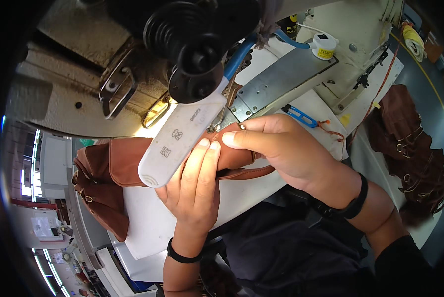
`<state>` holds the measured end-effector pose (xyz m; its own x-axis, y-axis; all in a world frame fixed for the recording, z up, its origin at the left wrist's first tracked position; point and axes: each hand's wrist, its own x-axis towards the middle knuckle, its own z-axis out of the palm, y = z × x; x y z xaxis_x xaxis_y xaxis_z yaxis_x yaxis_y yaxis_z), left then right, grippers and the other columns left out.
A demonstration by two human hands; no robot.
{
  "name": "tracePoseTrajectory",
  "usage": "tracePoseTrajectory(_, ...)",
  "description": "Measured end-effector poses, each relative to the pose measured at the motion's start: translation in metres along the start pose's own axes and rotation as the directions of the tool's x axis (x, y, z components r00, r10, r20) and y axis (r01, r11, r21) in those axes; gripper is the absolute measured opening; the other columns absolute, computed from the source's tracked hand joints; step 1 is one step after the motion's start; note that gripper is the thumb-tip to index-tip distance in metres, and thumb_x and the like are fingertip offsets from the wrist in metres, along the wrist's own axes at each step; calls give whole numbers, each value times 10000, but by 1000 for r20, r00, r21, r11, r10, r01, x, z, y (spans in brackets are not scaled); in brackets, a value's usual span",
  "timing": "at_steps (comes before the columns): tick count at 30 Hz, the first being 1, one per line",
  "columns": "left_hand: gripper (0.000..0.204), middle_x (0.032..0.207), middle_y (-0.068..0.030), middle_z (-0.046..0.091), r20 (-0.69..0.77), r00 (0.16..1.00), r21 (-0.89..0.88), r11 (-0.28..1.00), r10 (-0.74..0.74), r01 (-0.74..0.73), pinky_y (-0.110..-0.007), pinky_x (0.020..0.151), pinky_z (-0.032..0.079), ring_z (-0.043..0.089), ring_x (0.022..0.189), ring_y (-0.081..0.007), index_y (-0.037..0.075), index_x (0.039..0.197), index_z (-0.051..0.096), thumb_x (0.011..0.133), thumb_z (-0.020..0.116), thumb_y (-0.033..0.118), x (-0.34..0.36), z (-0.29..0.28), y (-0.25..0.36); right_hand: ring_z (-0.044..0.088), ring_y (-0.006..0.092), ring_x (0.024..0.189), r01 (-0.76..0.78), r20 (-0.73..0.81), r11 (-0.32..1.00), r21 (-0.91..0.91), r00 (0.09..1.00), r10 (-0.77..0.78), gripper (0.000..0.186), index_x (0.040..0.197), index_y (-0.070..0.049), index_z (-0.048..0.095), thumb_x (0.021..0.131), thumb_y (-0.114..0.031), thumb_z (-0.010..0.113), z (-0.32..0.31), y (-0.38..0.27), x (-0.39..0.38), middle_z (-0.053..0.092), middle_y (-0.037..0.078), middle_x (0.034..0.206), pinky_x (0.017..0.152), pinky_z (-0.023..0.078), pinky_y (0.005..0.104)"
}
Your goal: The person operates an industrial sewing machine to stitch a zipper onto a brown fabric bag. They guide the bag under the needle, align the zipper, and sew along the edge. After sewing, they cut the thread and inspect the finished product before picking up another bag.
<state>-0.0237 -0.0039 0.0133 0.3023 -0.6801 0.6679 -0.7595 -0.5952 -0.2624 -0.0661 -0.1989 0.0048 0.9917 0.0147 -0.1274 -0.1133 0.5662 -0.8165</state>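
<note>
A brown leather bag [133, 157] lies across the white table under a sewing machine, with its strap-like handle [247, 173] curving out on the near side. My left hand [194, 185] presses its extended fingertips onto the leather near the stitching spot; its thumb is hidden. Just right of it, my right hand [286, 148] grips the bag's edge between thumb and forefinger. The presser foot and needle area [213, 127] sits right by my fingertips. A white lamp head [182, 141] hangs over the work and covers part of the bag and left hand.
The sewing machine's body [83, 99] spans the upper left, its metal bed plate [286, 74] behind my hands. Blue thread snips [301, 116] with an orange cord lie right of the bed. A pile of brown leather bags [410, 148] is at the right.
</note>
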Motion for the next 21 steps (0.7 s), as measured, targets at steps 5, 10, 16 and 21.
tracePoseTrajectory(5, 362, 1168, -16, 755, -27, 996, -100, 992, -81, 78, -366, 980, 439, 681, 1069, -203, 102, 1188, 754, 847, 718, -12, 5, 4, 7, 684, 102, 824, 18, -71, 995, -93, 997, -24, 265, 1061, 76, 701, 1024, -176, 625, 15, -11, -12, 720, 70, 915, 751, 611, 280)
tracePoseTrajectory(10, 474, 1173, -17, 751, 14, 993, -144, 982, -118, 119, -358, 974, 420, 669, 1073, -211, 112, 1208, 747, 768, 706, -60, 9, 0, 7, 663, 66, 738, 114, -126, 986, -122, 984, -129, 284, 949, 74, 705, 1025, -185, 615, 16, -4, -11, 694, 47, 798, 695, 608, 264)
tracePoseTrajectory(16, 489, 1179, -17, 748, 47, 991, -146, 980, -128, 133, -363, 979, 408, 663, 1079, -220, 105, 1213, 737, 747, 718, -41, 12, -3, 5, 672, 98, 685, 173, -150, 783, -598, 935, -321, 273, 954, 77, 720, 1017, -184, 668, 11, -1, -3, 718, 83, 771, 633, 579, 272)
tracePoseTrajectory(21, 482, 1180, -21, 749, 32, 992, -153, 981, -119, 122, -365, 982, 405, 665, 1080, -224, 102, 1206, 738, 744, 722, -36, 14, -1, 2, 638, 377, 608, 203, -166, 579, -789, 838, -520, 371, 733, -5, 638, 973, -285, 678, 18, 1, -2, 642, 194, 654, 576, 497, 423)
